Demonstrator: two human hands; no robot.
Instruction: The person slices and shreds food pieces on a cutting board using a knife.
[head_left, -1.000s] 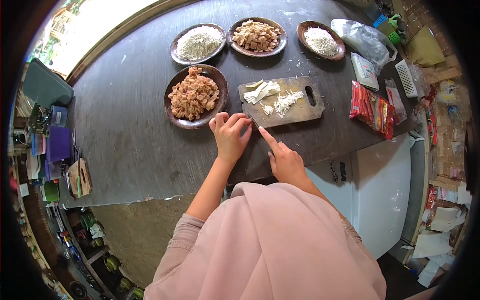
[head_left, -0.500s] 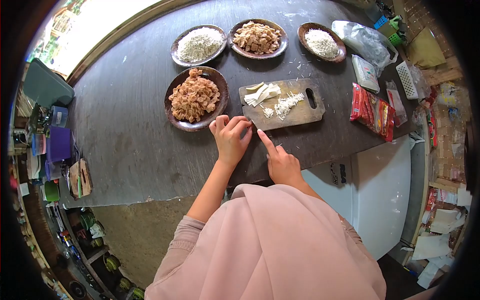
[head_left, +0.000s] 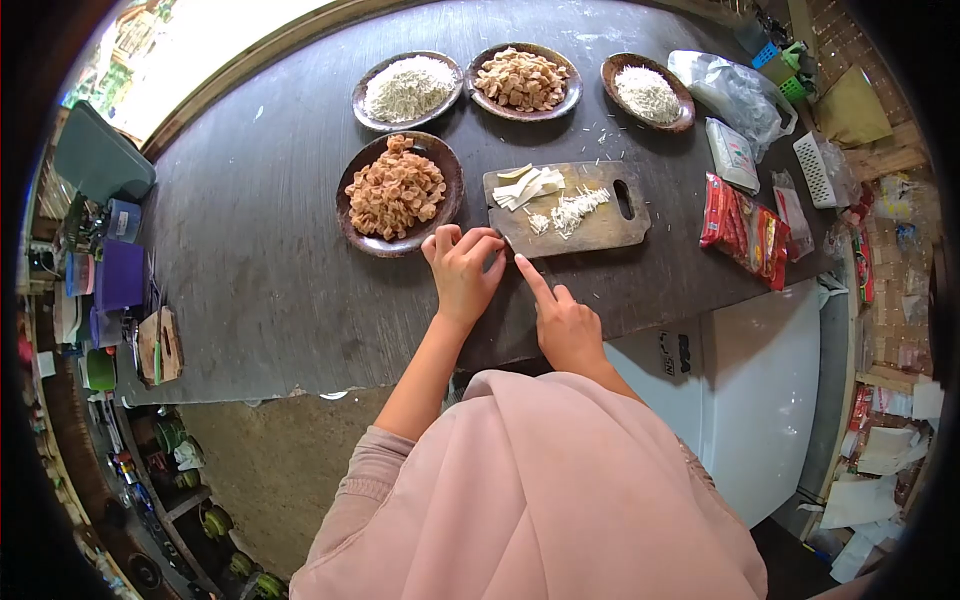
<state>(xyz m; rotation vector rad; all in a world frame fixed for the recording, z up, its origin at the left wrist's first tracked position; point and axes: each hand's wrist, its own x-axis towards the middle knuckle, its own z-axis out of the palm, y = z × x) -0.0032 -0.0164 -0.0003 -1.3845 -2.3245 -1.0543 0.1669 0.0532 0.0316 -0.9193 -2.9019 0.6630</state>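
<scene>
My left hand (head_left: 465,272) is at the near left corner of the wooden cutting board (head_left: 600,235), its fingers curled together in a pinch. Whatever those fingers hold is hidden from me. Close by on the right, my right hand (head_left: 568,325) has its index finger stretched toward that same corner while the other fingers are curled in. What lies under its palm cannot be seen. On the board are pale flat strips (head_left: 530,187) and a pile of fine white shreds (head_left: 578,210). A dark plate (head_left: 452,165) heaped with brownish slices (head_left: 393,190) stands beyond my left hand.
Farther back are plates of white shreds (head_left: 408,90), light brown pieces (head_left: 522,80) and more white shreds (head_left: 646,92). To the right lie red packets (head_left: 745,230), a white packet (head_left: 732,155), a plastic bag (head_left: 730,95) and a white grater (head_left: 815,170). Loose shreds dot the tabletop.
The view has shifted slightly, so the plates and board sit a little more to the right. Both hands keep almost the same pose at the board's corner.
</scene>
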